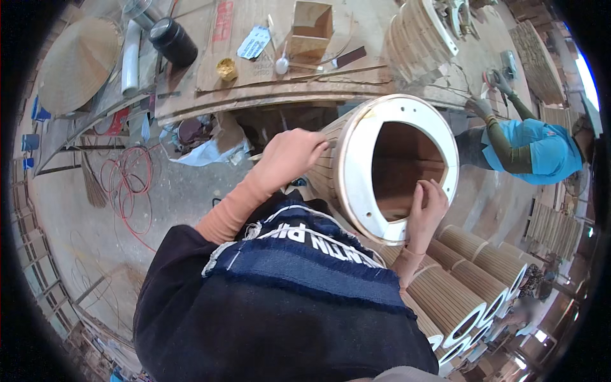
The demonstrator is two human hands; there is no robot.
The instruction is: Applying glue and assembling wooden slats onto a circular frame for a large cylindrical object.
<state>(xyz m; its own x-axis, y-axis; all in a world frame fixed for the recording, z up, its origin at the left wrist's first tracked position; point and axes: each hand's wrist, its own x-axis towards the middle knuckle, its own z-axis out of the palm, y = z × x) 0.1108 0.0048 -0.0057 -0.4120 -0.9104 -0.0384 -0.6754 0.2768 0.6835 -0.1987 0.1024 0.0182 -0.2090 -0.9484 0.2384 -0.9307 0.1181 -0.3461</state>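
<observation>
A round, slatted wooden drum [326, 167] lies tilted in front of me, its open end facing right. A white ring [359, 162] with small holes frames the oval opening, and the inside is brown wood. My left hand [289, 159] is closed, its fingertips against the slatted side behind the ring; what it holds, if anything, is hidden. At the lower right of the opening is my right hand [428, 210], fingers bent and drawn together in front of the ring's inner edge. Whether anything small is pinched there I cannot make out.
A cardboard-covered workbench [254, 79] holds a wooden box [307, 46], a yellow tub [226, 69], a black bottle [173, 42] and a curved slatted piece [417, 41]. More drums [445, 302] are stacked lower right. A co-worker [525, 149] stands right. Red hose [121, 184] coils on the floor.
</observation>
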